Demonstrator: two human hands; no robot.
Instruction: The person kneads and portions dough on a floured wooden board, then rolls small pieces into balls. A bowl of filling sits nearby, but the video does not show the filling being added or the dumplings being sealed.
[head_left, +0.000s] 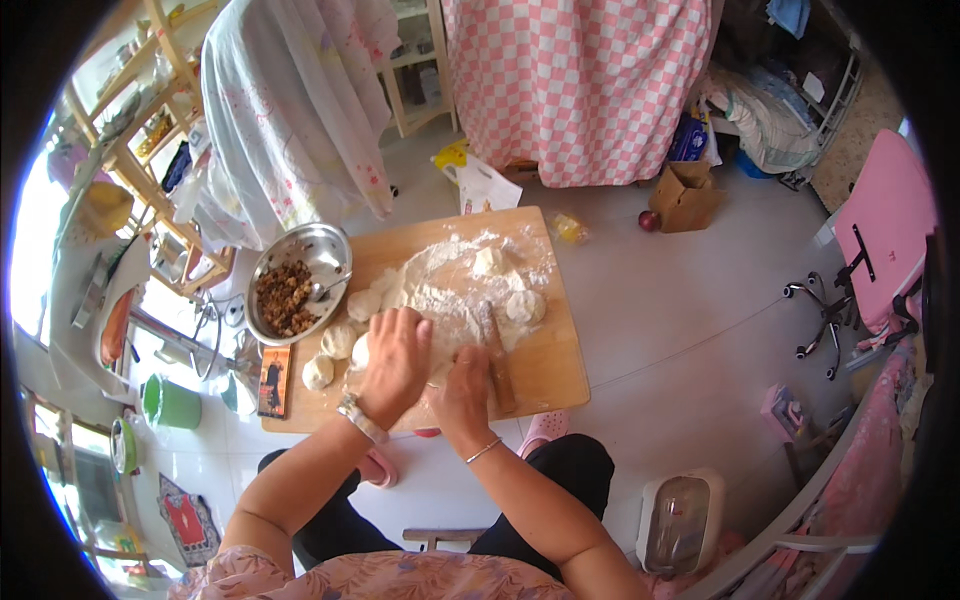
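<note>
On a floured wooden board (547, 375), my left hand (399, 360) is held with its back up and fingers pointing away from me. What lies under its palm is hidden. My right hand (463, 386) has its fingers curled down at the board, just left of a flour-dusted wooden rolling pin (496, 360). Pale floury dough seems to lie between the hands, but they mostly cover it. A dough ball (361, 352) shows beside my left wrist. More balls rest at the left, such as this dough ball (318, 373), and two others, one a dough ball (525, 307), sit at the right.
A steel bowl (337, 251) holds brown chopped filling (285, 300) and a spoon (319, 291) at the board's left. A phone (274, 382) lies below it, its screen lit. Loose flour (431, 262) covers the board's middle. A pink chair (885, 217) stands far right.
</note>
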